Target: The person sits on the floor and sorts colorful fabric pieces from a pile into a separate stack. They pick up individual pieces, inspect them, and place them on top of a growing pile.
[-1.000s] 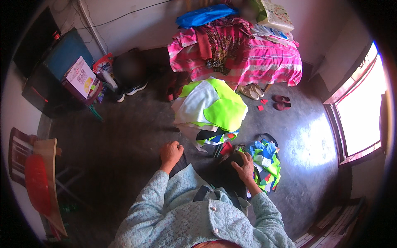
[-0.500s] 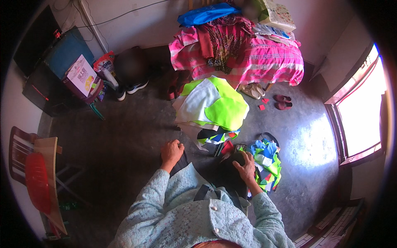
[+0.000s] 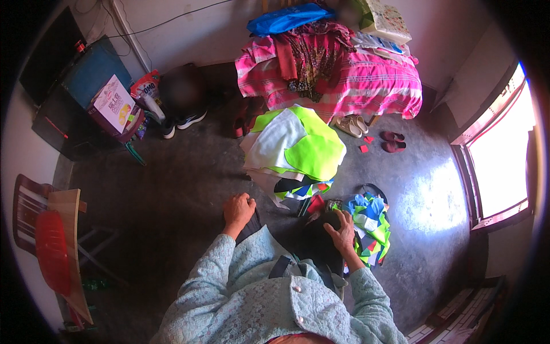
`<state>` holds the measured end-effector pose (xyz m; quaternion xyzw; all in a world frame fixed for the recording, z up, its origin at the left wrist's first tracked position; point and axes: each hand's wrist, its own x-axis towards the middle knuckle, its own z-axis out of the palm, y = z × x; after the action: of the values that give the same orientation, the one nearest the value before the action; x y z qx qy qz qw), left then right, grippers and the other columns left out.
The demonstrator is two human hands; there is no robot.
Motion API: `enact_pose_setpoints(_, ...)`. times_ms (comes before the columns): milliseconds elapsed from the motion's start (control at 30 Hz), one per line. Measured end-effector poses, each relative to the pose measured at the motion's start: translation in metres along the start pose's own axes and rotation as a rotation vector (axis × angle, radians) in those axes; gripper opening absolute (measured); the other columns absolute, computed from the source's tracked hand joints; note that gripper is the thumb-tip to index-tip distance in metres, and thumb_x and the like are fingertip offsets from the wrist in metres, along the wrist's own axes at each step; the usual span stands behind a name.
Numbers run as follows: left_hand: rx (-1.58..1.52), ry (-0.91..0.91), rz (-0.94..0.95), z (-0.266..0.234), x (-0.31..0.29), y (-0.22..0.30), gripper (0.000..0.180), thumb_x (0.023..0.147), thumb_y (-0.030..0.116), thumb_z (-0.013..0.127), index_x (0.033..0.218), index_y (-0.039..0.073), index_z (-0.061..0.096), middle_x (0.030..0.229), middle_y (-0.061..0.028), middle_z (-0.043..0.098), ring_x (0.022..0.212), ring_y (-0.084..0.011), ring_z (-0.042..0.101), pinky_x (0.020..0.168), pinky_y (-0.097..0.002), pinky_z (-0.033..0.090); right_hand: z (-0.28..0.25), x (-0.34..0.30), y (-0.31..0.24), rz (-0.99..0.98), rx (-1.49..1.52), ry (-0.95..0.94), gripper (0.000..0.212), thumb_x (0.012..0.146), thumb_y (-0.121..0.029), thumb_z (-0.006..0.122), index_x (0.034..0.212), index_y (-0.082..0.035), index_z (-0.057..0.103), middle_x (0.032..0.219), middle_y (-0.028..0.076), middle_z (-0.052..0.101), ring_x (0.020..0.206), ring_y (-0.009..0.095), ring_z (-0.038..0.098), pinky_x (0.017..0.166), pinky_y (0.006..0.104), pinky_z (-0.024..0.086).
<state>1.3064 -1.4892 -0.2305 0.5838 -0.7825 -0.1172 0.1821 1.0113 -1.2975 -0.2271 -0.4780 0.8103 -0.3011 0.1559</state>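
Observation:
My left hand [image 3: 238, 209] is curled into a loose fist resting on my dark-clad knee, holding nothing. My right hand [image 3: 342, 230] lies flat with fingers spread on a dark cloth [image 3: 315, 241] in my lap, beside a heap of bright fabric scraps [image 3: 371, 221] in blue, green and white. In front of me on the floor lies a stack of cut cloth pieces [image 3: 295, 150], neon yellow-green and white on top. A few red and dark scraps [image 3: 315, 202] sit between the stack and my right hand.
A bed with a pink striped cover [image 3: 344, 74] and piled clothes stands at the back. Sandals [image 3: 392, 140] and shoes [image 3: 183, 121] lie on the grey floor. A cardboard box [image 3: 114, 106] sits at the left; a wooden chair [image 3: 54, 241] with red cloth stands nearer; a bright window [image 3: 498, 160] is at right.
My right hand has shifted slightly on the dark cloth. The left hand stays on my knee.

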Motion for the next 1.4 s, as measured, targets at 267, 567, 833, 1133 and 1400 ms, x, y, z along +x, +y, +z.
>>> enact_pose_setpoints(267, -0.003, -0.024, -0.013, -0.0014, 0.0004, 0.0000, 0.020, 0.079, 0.028, 0.065, 0.083, 0.009, 0.068, 0.089, -0.0110, 0.069, 0.086, -0.0322, 0.064, 0.073, -0.0454, 0.050, -0.0021, -0.0005, -0.0025, 0.014, 0.014, -0.011, 0.064, 0.070, -0.038, 0.073, 0.128, -0.018, 0.055, 0.131, 0.015, 0.048, 0.120, 0.036, 0.047, 0.101, 0.0442, 0.039)
enact_pose_setpoints(567, -0.013, -0.023, -0.003, -0.0023, -0.0006, -0.0003, 0.020, 0.079, 0.028, 0.065, 0.084, 0.009, 0.067, 0.090, -0.0114, 0.068, 0.089, -0.0321, 0.063, 0.075, -0.0451, 0.050, -0.0010, -0.0001, -0.0008, 0.010, 0.010, -0.006, 0.064, 0.070, -0.039, 0.074, 0.128, -0.018, 0.055, 0.132, 0.015, 0.047, 0.120, 0.035, 0.046, 0.101, 0.0439, 0.039)
enact_pose_setpoints(833, -0.011, -0.051, -0.042, -0.0045, -0.0006, 0.0024, 0.020, 0.080, 0.029, 0.064, 0.086, 0.010, 0.067, 0.090, -0.0107, 0.069, 0.088, -0.0319, 0.064, 0.074, -0.0456, 0.050, -0.0005, -0.0009, 0.0016, 0.005, 0.026, -0.005, 0.064, 0.070, -0.039, 0.073, 0.128, -0.018, 0.055, 0.133, 0.016, 0.047, 0.120, 0.037, 0.046, 0.101, 0.0449, 0.038)
enact_pose_setpoints(1133, -0.024, -0.069, -0.043, -0.0043, 0.0000, 0.0022, 0.024, 0.081, 0.029, 0.062, 0.089, 0.007, 0.067, 0.091, -0.0136, 0.069, 0.090, -0.0325, 0.064, 0.077, -0.0467, 0.049, -0.0008, -0.0010, 0.0014, 0.005, 0.035, 0.003, 0.064, 0.071, -0.038, 0.073, 0.128, -0.016, 0.055, 0.133, 0.018, 0.046, 0.121, 0.037, 0.045, 0.101, 0.0453, 0.037)
enact_pose_setpoints(1400, -0.033, -0.070, -0.062, -0.0071, 0.0000, 0.0046, 0.022, 0.080, 0.031, 0.064, 0.088, 0.010, 0.068, 0.090, -0.0124, 0.069, 0.086, -0.0342, 0.065, 0.073, -0.0467, 0.050, -0.0008, -0.0006, 0.0013, 0.003, 0.021, -0.006, 0.064, 0.071, -0.038, 0.072, 0.128, -0.016, 0.055, 0.133, 0.018, 0.045, 0.120, 0.038, 0.045, 0.101, 0.0451, 0.038)
